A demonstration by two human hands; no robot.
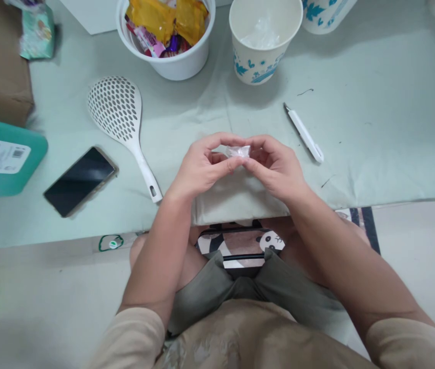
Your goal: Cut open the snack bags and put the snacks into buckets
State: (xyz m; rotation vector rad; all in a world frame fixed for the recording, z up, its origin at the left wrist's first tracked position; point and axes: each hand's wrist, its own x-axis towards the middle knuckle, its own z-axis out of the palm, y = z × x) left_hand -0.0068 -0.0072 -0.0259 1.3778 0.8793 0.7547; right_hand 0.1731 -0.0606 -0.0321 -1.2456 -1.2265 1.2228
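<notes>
Between my two hands, just above the table's near side, is a small crumpled piece of clear plastic wrap (237, 151). The thumb and fingers of my left hand (205, 164) pinch it from the left. From the right, my right hand (276, 166) grips its other side, and the thumb tips nearly meet below it. Whether anything sits inside the wrap I cannot tell. Beyond my hands stands a paper cup (257, 64) with a blue leaf print and crumpled clear plastic inside. A white pen-like tool (305, 134) with a dark tip lies right of my right hand.
A white skimmer (119, 110) and a phone (80, 182) lie to the left. Behind them are a white tub (181, 66) of wrapped sweets and a cardboard box (0, 66). A teal bottle (28, 154) lies at the left edge. Another printed cup (325, 15) is at the back.
</notes>
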